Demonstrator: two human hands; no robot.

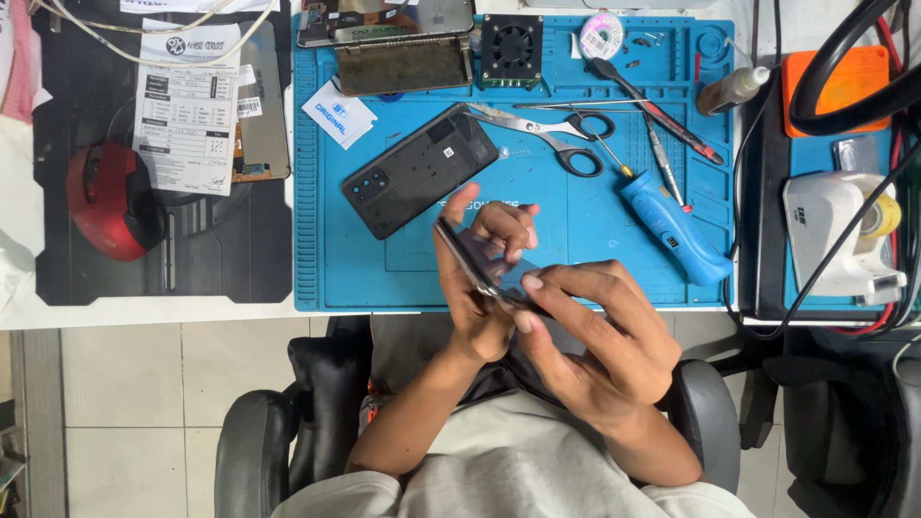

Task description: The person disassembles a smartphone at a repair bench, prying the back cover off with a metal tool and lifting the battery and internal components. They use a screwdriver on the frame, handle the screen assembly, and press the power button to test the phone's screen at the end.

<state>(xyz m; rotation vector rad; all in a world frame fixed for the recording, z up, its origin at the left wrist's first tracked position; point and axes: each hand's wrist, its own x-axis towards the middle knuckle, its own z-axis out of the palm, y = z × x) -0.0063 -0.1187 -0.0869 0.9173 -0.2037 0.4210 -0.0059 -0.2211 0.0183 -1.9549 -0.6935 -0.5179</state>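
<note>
Phone | left hand grip closed round | right hand pinches edge

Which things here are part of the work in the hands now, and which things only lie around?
In hand:
- phone body, held by both hands
- left hand
- right hand

Lying about on the blue mat:
- black back cover
- scissors
- blue electric screwdriver
- small fan
Off the mat:
- red mouse

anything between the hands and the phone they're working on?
No. Both hands already hold the thin dark phone body directly: left hand wraps it from below, right hand pinches its lower end. The black rear cover lies apart on the blue silicone mat.
</note>
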